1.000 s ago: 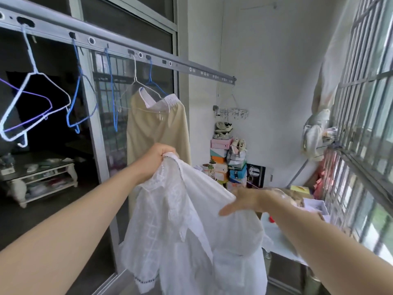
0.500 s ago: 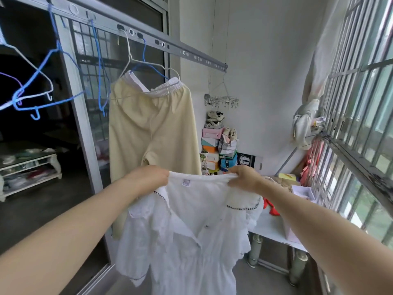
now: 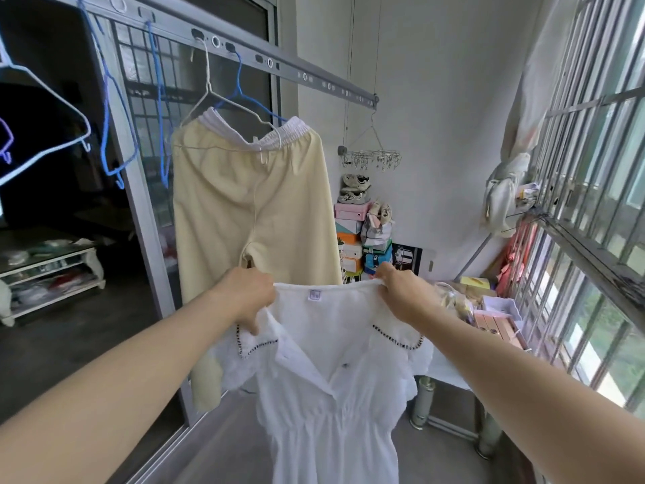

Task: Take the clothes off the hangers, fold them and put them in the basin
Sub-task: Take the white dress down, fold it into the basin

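Observation:
A white blouse [image 3: 335,389] with a dark-stitched collar hangs spread out in front of me, off any hanger. My left hand [image 3: 246,295] grips its left shoulder and my right hand [image 3: 398,295] grips its right shoulder, holding the neckline taut between them. Behind it, pale yellow trousers [image 3: 251,211] with a white waistband hang on a white wire hanger [image 3: 209,96] from the metal rail [image 3: 314,78]. No basin is in view.
Several bare blue and white hangers [image 3: 111,141] dangle from the rail at left. Stacked shoe boxes [image 3: 356,235] stand against the back wall. A white table [image 3: 450,373] with boxes stands by the barred window [image 3: 593,204] at right. A sliding door frame [image 3: 146,246] runs down the left.
My right hand went from resting on the bunched blouse to gripping its shoulder. Both hands pulled apart and spread the blouse flat, facing me. The view swung right and closer to the trousers.

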`<action>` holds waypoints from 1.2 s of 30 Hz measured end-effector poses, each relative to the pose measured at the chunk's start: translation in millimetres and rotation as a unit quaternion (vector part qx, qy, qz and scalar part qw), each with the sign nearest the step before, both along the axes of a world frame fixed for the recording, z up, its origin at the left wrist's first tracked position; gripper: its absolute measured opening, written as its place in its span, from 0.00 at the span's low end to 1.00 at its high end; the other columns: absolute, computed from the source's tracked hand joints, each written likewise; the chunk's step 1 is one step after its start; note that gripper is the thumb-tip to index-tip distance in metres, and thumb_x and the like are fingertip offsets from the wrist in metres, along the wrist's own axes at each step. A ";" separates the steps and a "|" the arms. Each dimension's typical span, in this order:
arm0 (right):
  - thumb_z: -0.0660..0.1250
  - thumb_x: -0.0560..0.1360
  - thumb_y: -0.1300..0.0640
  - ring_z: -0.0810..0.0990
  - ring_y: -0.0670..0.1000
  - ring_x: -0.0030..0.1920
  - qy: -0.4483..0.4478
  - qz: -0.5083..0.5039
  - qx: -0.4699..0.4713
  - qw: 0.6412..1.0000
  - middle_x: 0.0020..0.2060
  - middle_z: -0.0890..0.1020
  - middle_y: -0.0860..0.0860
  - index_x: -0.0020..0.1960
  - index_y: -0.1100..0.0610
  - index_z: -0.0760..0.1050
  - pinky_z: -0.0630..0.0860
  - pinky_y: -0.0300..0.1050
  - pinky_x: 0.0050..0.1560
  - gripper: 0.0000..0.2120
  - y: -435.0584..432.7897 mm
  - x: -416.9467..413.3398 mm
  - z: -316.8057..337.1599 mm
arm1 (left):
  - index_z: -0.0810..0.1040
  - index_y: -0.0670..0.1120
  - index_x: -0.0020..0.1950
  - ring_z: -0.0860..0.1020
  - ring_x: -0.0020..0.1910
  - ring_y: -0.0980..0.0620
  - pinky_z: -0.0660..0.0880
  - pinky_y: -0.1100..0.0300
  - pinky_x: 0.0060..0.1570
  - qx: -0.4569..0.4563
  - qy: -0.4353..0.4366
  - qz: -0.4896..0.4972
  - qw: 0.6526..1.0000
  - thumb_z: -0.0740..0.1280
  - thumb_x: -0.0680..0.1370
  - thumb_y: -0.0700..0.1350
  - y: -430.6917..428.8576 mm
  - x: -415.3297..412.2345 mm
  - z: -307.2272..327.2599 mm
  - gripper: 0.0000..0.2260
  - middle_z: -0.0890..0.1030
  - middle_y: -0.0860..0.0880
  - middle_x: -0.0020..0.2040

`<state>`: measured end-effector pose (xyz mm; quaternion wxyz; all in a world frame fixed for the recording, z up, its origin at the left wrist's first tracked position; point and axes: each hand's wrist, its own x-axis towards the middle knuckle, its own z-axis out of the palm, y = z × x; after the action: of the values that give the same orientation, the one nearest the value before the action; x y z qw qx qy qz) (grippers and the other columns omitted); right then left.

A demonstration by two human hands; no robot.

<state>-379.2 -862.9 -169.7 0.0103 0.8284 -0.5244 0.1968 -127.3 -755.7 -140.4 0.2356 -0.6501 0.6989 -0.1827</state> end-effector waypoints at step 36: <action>0.69 0.72 0.44 0.78 0.50 0.49 0.126 0.056 0.005 0.990 0.48 0.81 0.48 0.58 0.50 0.75 0.78 0.46 0.45 0.18 -8.4 -19.3 -12.5 | 0.71 0.38 0.57 0.77 0.46 0.41 0.77 0.51 0.46 -0.216 0.269 0.149 0.927 0.60 0.74 0.33 -22.4 22.7 -45.3 0.12 0.74 0.40 0.53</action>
<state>-398.5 -871.3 -182.2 0.0615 0.8747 -0.4726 0.0886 -104.5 -778.1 -185.6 -0.0828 -0.8066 0.5747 -0.1106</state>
